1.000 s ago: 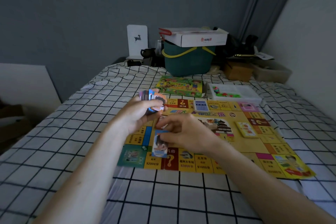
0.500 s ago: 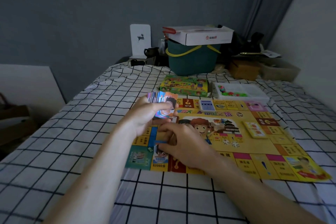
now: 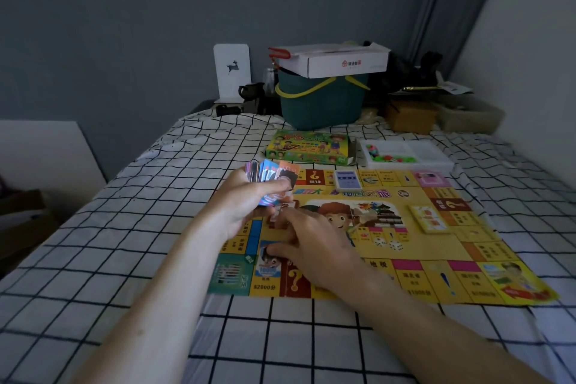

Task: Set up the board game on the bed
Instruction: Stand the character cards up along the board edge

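Yellow game board (image 3: 430, 262) flat on checked bed sheet (image 3: 124, 227). Right hand (image 3: 314, 246) at board's near-left corner, fingers bent, thumb pressing single card (image 3: 269, 262) onto square. Left hand (image 3: 249, 203) just beyond, above board's left edge, gripping fanned card stack (image 3: 274, 179). Dice (image 3: 388, 243) mid-board. Past board's far edge: game box (image 3: 307, 146), white tray (image 3: 408, 154), then green basket (image 3: 321, 103).

A dim room with a matte grey-blue back wall (image 3: 124, 25) and a plain white wall (image 3: 536, 40) on the right. A grey curtain (image 3: 445, 3) hangs in the corner where they meet. A bed covered in a white sheet with a black grid pattern (image 3: 124, 227) fills the middle. At far left, a flat white panel (image 3: 40, 153) leans beside brown cardboard boxes (image 3: 21, 221). The light is soft and low.
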